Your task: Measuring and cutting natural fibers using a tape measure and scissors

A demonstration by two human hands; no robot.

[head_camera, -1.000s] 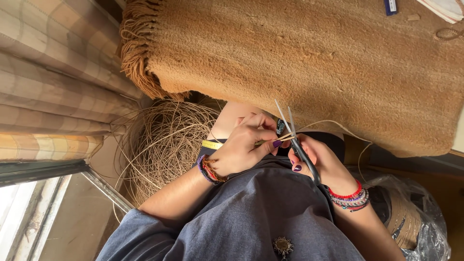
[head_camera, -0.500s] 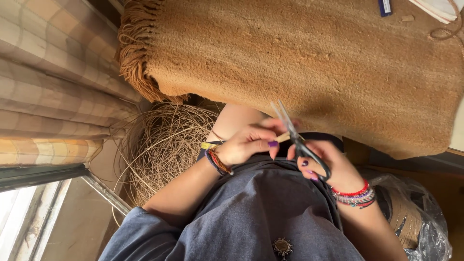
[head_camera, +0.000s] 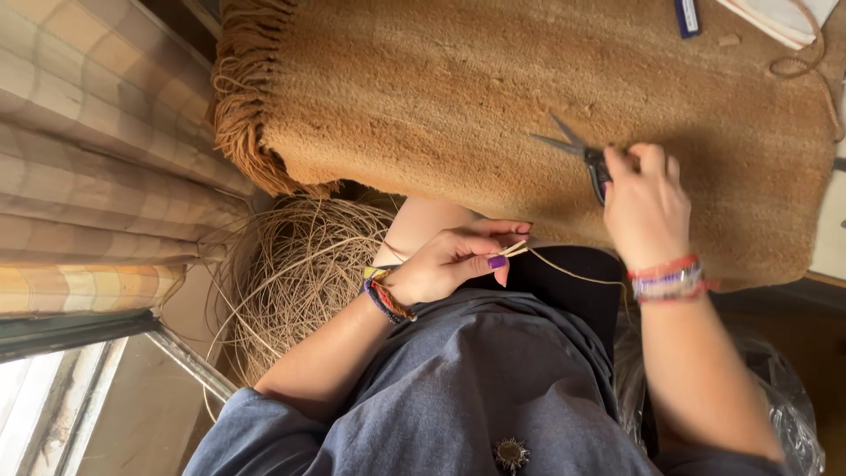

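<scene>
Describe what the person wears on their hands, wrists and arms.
The left hand has purple nail polish on its thumb, and a stack of woven bracelets in dark blue, yellow and orange on the wrist. The right hand has a wrist stack of beaded bands in red, white and purple. Both forearms are bare; blue-grey sleeves start near the elbows.

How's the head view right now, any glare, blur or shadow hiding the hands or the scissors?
Head view: sharp, no motion blur; daylight glare washes out the window corner; left hand with its strand is evenly lit; right hand and scissors are clear against the brown rug; only the lap is shadowed.
</scene>
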